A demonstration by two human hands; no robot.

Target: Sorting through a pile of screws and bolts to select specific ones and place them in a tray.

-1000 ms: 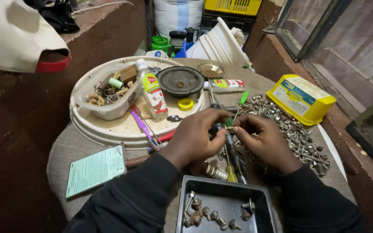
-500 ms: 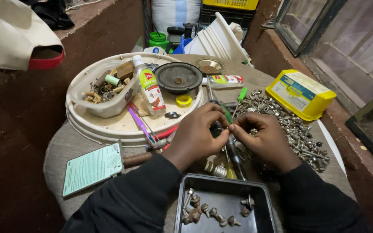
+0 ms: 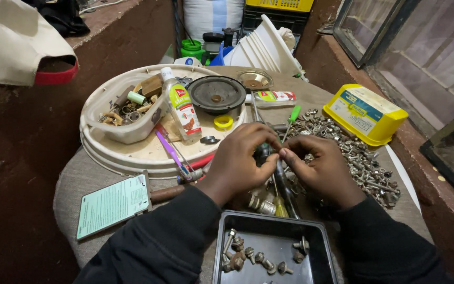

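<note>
My left hand point(image 3: 240, 160) and my right hand point(image 3: 324, 168) meet fingertip to fingertip over the middle of the round table, pinching a small metal piece between them; the piece itself is mostly hidden by the fingers. Just beyond my right hand lies a heap of loose screws and bolts point(image 3: 353, 147). A dark metal tray point(image 3: 227, 231) sits near me under my wrists, with several screws in it. Screwdrivers point(image 3: 279, 197) lie below my hands.
A round white lid point(image 3: 132, 152) holds a white bowl of odds and ends point(image 3: 127, 113), a small bottle point(image 3: 182, 108) and a black speaker cone point(image 3: 216, 94). A yellow box point(image 3: 366, 113) stands at right, a green-faced phone point(image 3: 111, 205) at left, and a green-handled screwdriver point(image 3: 291, 118).
My hands stay together over the same spot, fingers working the small piece. The view has shifted slightly.
</note>
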